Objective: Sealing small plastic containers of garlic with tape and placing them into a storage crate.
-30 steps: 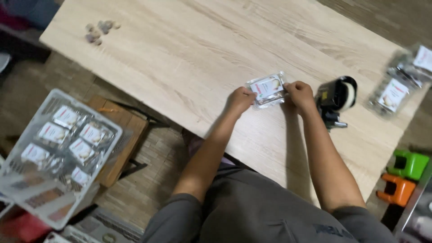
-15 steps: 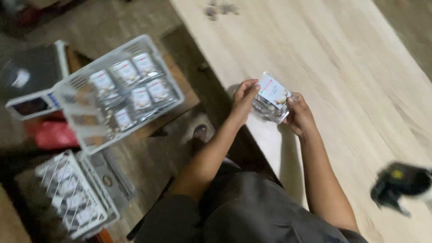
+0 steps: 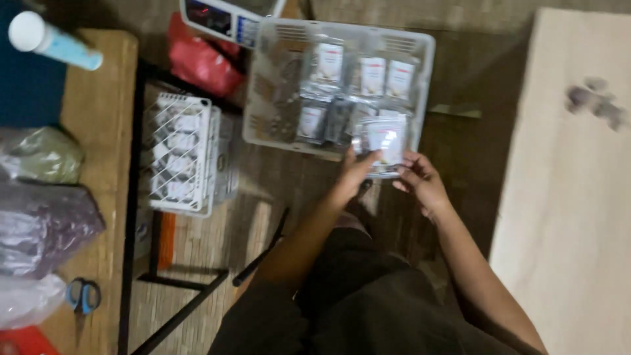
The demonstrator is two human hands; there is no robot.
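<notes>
head view: both hands hold one clear plastic packet (image 3: 384,141) with a white card inside, at the near edge of a white plastic basket (image 3: 420,59). left hand (image 3: 358,172) grips the packet's left side, thumb on top. right hand (image 3: 424,184) grips its right lower corner with the fingertips. the packet is held roughly flat, face up toward the camera; its long axis runs near to far, toward the basket's far wall, with a slight tilt. the picture is blurred, so finer detail on the packet cannot be told.

the basket holds rows of similar packets, lying flat. a second white wire basket (image 3: 181,154) with more packets stands to the left, well apart. a red bag (image 3: 200,62) lies beyond it. a wooden surface (image 3: 98,112) at far left carries scissors (image 3: 82,296) with blue handles and plastic bags. a pale wooden surface (image 3: 572,197) lies to the right.
</notes>
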